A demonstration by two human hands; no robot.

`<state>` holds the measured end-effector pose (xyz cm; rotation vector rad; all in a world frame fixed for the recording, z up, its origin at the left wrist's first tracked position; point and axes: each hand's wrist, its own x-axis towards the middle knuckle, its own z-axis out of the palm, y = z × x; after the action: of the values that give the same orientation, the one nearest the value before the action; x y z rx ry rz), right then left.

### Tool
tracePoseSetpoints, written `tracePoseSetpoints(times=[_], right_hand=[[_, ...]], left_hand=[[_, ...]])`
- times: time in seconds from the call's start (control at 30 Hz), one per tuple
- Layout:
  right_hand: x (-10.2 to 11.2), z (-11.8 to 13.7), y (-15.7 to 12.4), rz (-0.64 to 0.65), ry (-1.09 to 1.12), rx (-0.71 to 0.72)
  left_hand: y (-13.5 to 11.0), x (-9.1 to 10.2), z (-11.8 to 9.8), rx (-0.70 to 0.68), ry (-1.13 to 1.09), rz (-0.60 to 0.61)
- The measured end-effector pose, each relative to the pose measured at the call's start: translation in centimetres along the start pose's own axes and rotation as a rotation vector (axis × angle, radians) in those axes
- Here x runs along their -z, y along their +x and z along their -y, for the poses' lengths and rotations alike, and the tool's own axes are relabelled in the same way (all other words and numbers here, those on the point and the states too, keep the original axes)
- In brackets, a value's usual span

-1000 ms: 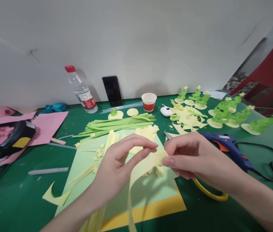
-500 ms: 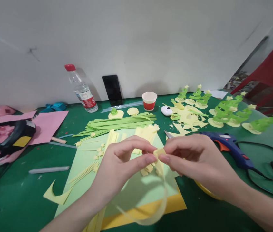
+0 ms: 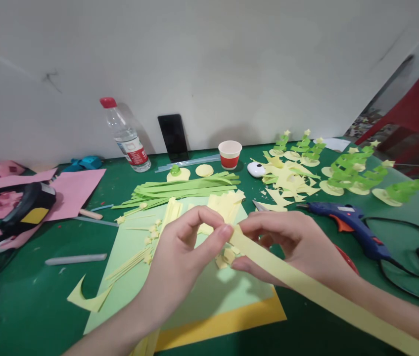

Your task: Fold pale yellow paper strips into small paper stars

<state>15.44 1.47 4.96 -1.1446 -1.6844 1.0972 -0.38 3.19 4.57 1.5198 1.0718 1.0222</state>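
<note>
Between the thumb and index finger of my left hand (image 3: 190, 252) is the end of a pale yellow paper strip (image 3: 291, 274). From that pinch the strip slants down to the right, crossing in front of my right hand (image 3: 291, 242). My right thumb and index finger are spread apart, with the index fingertip close to the strip's held end. Under both hands lies a light green sheet (image 3: 209, 309) over an orange-yellow one (image 3: 227, 326). Small folded yellow paper stars (image 3: 153, 231) and loose strips (image 3: 129, 267) rest on it.
A blue glue gun (image 3: 353, 222) with a black cord lies right. Behind it stand green spiral trees (image 3: 353, 165) topped with stars. Farther back are a paper cup (image 3: 230, 155), phone (image 3: 174, 138) and water bottle (image 3: 131, 143). Green strips (image 3: 183, 190) and yellow scraps (image 3: 287, 183) lie mid-table.
The strip's long tail has swung from hanging below the hands to slanting right across my right hand. My right thumb and index finger have parted from their pinch.
</note>
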Motion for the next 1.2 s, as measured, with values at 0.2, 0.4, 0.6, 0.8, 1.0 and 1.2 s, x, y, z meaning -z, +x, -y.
tracePoseSetpoints(times=[0.2,0.4,0.6,0.8,1.0,1.2], right_hand=[[0.06,0.45,0.02,-0.021,0.094,-0.039],[0.24,0.82,0.22,0.018,0.163,-0.102],[0.27,0.84,0.37,-0.001,0.105,-0.092],[0.35,0.82,0.19,-0.009,-0.031,-0.040],[0.33,0.66,0.09,-0.010,0.014,-0.025],[0.18,0.84,0.24,-0.073,0.036,0.019]], left_hand=[[-0.08,-0.04,-0.02,0.060,-0.093,0.038],[-0.51,0.11,0.59,0.034,-0.157,0.087],[-0.53,0.34,0.21,-0.152,0.084,0.146],[-0.41,0.50,0.19,-0.275,0.270,0.140],[-0.54,0.73,0.40,-0.232,0.239,0.165],[-0.75,0.73,0.30,-0.155,0.137,0.178]])
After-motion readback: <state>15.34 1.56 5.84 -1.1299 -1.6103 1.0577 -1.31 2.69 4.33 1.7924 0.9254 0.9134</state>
